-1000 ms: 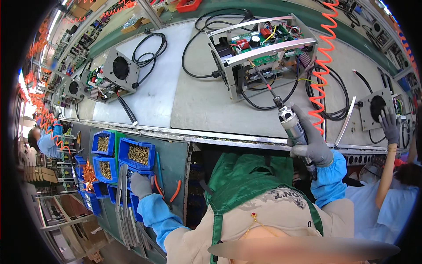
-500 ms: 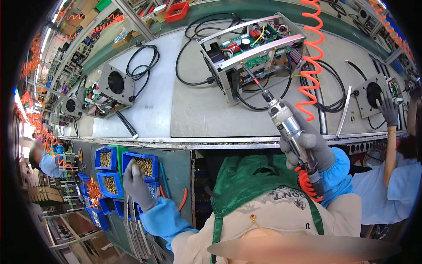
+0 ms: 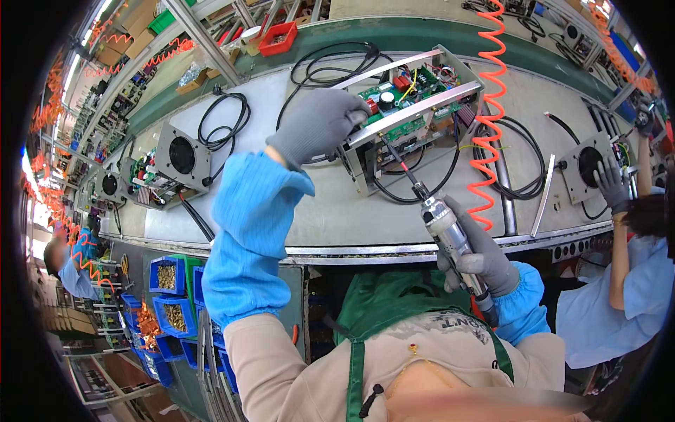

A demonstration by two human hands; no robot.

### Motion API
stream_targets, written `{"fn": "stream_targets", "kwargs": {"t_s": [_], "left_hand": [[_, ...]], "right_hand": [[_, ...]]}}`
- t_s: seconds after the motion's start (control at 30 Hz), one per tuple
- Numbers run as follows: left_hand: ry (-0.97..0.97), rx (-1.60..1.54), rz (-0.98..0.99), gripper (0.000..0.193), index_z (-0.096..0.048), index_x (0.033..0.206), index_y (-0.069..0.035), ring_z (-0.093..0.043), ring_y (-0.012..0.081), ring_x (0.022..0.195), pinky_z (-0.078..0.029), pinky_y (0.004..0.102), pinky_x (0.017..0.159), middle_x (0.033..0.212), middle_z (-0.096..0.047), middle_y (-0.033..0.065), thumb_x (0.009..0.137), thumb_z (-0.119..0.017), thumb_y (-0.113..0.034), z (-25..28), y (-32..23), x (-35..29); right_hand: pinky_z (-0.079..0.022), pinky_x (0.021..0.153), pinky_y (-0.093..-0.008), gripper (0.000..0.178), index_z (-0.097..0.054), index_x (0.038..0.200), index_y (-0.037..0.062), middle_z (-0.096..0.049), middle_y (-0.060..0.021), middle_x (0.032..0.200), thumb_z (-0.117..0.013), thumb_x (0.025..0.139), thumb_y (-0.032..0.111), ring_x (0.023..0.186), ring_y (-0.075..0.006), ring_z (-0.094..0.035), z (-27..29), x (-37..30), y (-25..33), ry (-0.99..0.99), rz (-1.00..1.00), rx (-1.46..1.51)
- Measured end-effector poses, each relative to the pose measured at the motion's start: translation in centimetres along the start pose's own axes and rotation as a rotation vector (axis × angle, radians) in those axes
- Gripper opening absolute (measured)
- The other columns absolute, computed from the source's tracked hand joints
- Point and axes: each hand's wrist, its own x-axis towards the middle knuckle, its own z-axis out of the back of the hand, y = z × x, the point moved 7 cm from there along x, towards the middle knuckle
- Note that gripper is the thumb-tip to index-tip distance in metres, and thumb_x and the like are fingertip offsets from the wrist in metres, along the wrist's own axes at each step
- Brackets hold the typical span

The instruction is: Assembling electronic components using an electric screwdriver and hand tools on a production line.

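My right hand (image 3: pixel 489 257), in a grey glove, is wrapped round a silver and black power screwdriver (image 3: pixel 444 226). Its long bit slants up and left, with the tip at the near rail (image 3: pixel 415 112) of an open metal chassis (image 3: pixel 362 172). At the chassis's left end is my gloved left hand (image 3: pixel 320 125), fingers pinched together by the rails. Whatever those fingers hold, if anything, is hidden. Inside the chassis sits a green circuit board (image 3: pixel 404 102) with red, black and white components.
An orange coiled hose (image 3: pixel 492 105) hangs right of the chassis; black cables (image 3: pixel 531 158) loop behind it. Further left stands another fan unit (image 3: pixel 181 156). Blue bins (image 3: pixel 169 274) of brass-coloured parts are at lower left. A co-worker's gloved hand (image 3: pixel 613 184) touches a fan panel at right.
My left hand has moved from above the blue parts bins up and right to the chassis, fingers still pinched. The screwdriver in my right hand stays at the near rail.
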Motion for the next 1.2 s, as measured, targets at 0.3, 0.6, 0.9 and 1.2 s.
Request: {"fn": "stream_targets", "kwargs": {"t_s": [0.3, 0.6, 0.9, 1.2], "left_hand": [[0.424, 0.092, 0.159, 0.024, -0.070, 0.102, -0.006, -0.063, 0.0179, 0.067, -0.051, 0.0317, 0.064, 0.081, -0.070, 0.0110, 0.085, -0.062, -0.020, -1.9, 1.1, 2.2], [0.497, 0.133, 0.306, 0.029, -0.073, 0.097, -0.008, -0.066, 0.0224, 0.076, -0.051, 0.0333, 0.072, 0.085, -0.071, 0.0122, 0.080, -0.067, -0.030, -1.6, 1.3, 2.7], [0.556, 0.047, 0.296, 0.028, -0.071, 0.100, -0.004, -0.063, 0.0159, 0.067, -0.050, 0.0286, 0.063, 0.079, -0.069, 0.0101, 0.084, -0.066, -0.026, -2.3, 1.4, 3.1], [0.616, -0.088, 0.271, 0.027, -0.069, 0.105, 0.001, -0.062, 0.0113, 0.061, -0.051, 0.0244, 0.058, 0.082, -0.069, 0.0091, 0.086, -0.063, -0.018, -3.6, 2.2, 3.2]], "right_hand": [[-0.056, 0.052, -0.0318, 0.109, -0.010, 0.150, 0.0119, -0.054, -0.0145, 0.090, -0.064, 0.056, 0.015, 0.061, -0.0210, -0.061, 0.0, 0.2, 0.4, 0.011, 0.008, -0.005], [-0.054, 0.050, -0.0308, 0.108, -0.012, 0.150, 0.0114, -0.055, -0.0142, 0.085, -0.066, 0.056, 0.019, 0.055, -0.0199, -0.061, -0.1, 0.0, -0.3, -0.010, 0.014, -0.010], [-0.054, 0.050, -0.0300, 0.104, -0.013, 0.150, 0.0135, -0.055, -0.0144, 0.085, -0.064, 0.059, 0.016, 0.054, -0.0188, -0.061, -0.4, 0.0, -0.4, -0.003, 0.036, 0.013], [-0.054, 0.050, -0.0306, 0.100, -0.015, 0.150, 0.0147, -0.057, -0.0143, 0.084, -0.059, 0.061, 0.010, 0.054, -0.0191, -0.061, 0.0, 0.4, -0.6, -0.042, 0.043, -0.017]]}}
